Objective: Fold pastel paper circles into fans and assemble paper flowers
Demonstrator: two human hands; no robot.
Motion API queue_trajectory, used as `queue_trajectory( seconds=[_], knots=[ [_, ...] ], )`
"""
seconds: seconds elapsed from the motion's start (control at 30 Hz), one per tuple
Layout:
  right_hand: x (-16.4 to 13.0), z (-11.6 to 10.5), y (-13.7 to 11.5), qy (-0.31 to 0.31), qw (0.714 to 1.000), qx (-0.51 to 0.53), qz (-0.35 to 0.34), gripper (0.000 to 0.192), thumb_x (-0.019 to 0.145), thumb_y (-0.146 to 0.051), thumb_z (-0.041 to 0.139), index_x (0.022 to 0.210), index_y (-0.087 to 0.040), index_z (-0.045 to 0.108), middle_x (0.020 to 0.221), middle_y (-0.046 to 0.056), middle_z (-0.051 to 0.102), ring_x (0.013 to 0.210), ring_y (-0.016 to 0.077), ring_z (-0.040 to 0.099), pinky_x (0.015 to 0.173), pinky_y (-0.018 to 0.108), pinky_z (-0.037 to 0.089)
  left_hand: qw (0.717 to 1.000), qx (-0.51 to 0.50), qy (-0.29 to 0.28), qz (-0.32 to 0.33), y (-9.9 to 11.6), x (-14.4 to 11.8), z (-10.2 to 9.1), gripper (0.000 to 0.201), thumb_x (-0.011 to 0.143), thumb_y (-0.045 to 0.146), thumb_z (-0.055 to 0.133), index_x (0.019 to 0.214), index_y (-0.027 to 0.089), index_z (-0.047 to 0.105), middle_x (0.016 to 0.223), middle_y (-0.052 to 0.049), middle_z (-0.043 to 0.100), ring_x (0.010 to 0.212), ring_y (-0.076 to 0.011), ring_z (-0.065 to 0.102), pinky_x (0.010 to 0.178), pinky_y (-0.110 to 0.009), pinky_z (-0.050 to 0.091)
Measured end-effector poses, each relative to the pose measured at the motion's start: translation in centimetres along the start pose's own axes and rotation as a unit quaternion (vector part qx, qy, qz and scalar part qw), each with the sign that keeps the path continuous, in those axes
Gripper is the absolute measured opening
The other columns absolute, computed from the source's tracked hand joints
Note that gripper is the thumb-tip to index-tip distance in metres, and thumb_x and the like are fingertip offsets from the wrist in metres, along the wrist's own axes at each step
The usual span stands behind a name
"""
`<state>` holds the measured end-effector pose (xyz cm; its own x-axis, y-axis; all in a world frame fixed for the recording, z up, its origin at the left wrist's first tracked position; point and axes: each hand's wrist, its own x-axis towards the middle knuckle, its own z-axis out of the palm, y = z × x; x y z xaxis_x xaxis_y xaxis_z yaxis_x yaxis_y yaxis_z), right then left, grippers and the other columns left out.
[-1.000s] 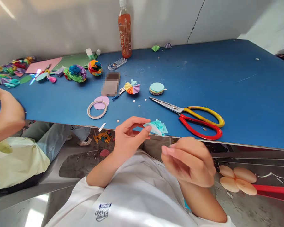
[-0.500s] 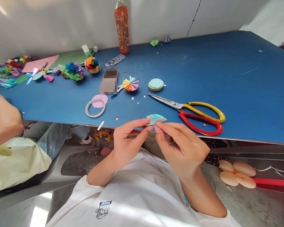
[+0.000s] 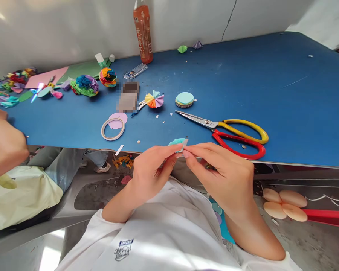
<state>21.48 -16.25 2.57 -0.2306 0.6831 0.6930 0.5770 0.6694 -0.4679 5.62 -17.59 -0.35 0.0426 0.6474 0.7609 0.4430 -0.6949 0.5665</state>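
A small light-blue folded paper piece [image 3: 177, 142] is pinched at the near edge of the blue table. My left hand [image 3: 154, 167] holds it between thumb and fingers, partly covering it. The fingertips of my right hand [image 3: 223, 173] are pressed together at its right lower side, touching my left fingertips. Scissors [image 3: 211, 126] with one yellow and one red handle lie just beyond my right hand. Behind the folded piece are a stack of round paper discs [image 3: 184, 99] and a pleated multicoloured paper rosette [image 3: 154, 100].
A tape roll [image 3: 112, 129] rests partly on a lilac paper disc [image 3: 120, 119]. Farther back stand an orange drink bottle [image 3: 143, 34] and a glue stick [image 3: 100, 60]. Crumpled paper balls [image 3: 86, 86] lie at the left. Another person's arm [image 3: 7, 145] reaches in at the left edge.
The folded paper has turned in my fingers and shows less of its blue face. My right hand has shifted slightly, with its wrist farther right. The view has moved a little.
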Motion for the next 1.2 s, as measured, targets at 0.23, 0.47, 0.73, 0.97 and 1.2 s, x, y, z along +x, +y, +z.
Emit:
queue_trajectory(
  seconds=[0.23,0.47,0.73,0.97,1.2],
  knots=[
    [0.07,-0.21,0.18,-0.023,0.999,0.031,0.007,0.011,0.085,-0.01,0.063,0.082,-0.02,0.068,0.08,-0.001,0.072,0.066,0.0078,0.064,0.06,0.019,0.052,1.0,-0.01,-0.016,-0.021,-0.08,-0.16,-0.16,0.037,0.083,0.004,0.062,0.115,0.022,0.064,0.094,0.0,0.076,0.08,-0.008,0.07,0.075,-0.017,0.057],
    [0.14,-0.37,0.04,-0.02,0.999,0.031,0.009,0.011,0.084,-0.011,0.064,0.082,-0.021,0.069,0.079,-0.002,0.073,0.064,0.0087,0.065,0.06,0.019,0.052,1.0,0.007,-0.025,0.004,0.07,-0.04,-0.39,0.037,0.084,0.004,0.061,0.116,0.022,0.064,0.096,-0.001,0.076,0.082,-0.0102,0.071,0.075,-0.018,0.057],
    [0.15,-0.17,0.04,-0.01,1.0,-0.011,-0.01,0.014,0.084,-0.012,0.063,0.081,-0.023,0.069,0.077,-0.002,0.073,0.061,0.0092,0.065,0.053,0.021,0.051,0.999,0.025,-0.028,0.024,0.24,0.15,-0.47,0.036,0.083,0.003,0.06,0.114,0.022,0.064,0.097,-0.001,0.076,0.081,-0.0095,0.071,0.075,-0.018,0.057],
    [0.12,-0.21,0.07,-0.019,1.0,0.01,-0.005,0.013,0.083,-0.01,0.062,0.08,-0.021,0.068,0.077,-0.002,0.072,0.06,0.0077,0.061,0.052,0.019,0.049,1.0,0.005,-0.029,0.009,0.18,0.07,-0.31,0.036,0.083,0.003,0.06,0.113,0.022,0.064,0.097,0.0,0.076,0.081,-0.0086,0.07,0.076,-0.017,0.057],
    [0.16,-0.25,0.16,-0.02,1.0,0.021,0.006,0.013,0.083,-0.01,0.062,0.08,-0.021,0.069,0.076,-0.002,0.072,0.058,0.0072,0.06,0.051,0.019,0.048,0.999,0.012,-0.036,-0.006,0.12,-0.1,-0.29,0.032,0.085,0.005,0.058,0.111,0.022,0.065,0.095,-0.001,0.076,0.08,-0.0101,0.071,0.074,-0.019,0.058]
  ],
)
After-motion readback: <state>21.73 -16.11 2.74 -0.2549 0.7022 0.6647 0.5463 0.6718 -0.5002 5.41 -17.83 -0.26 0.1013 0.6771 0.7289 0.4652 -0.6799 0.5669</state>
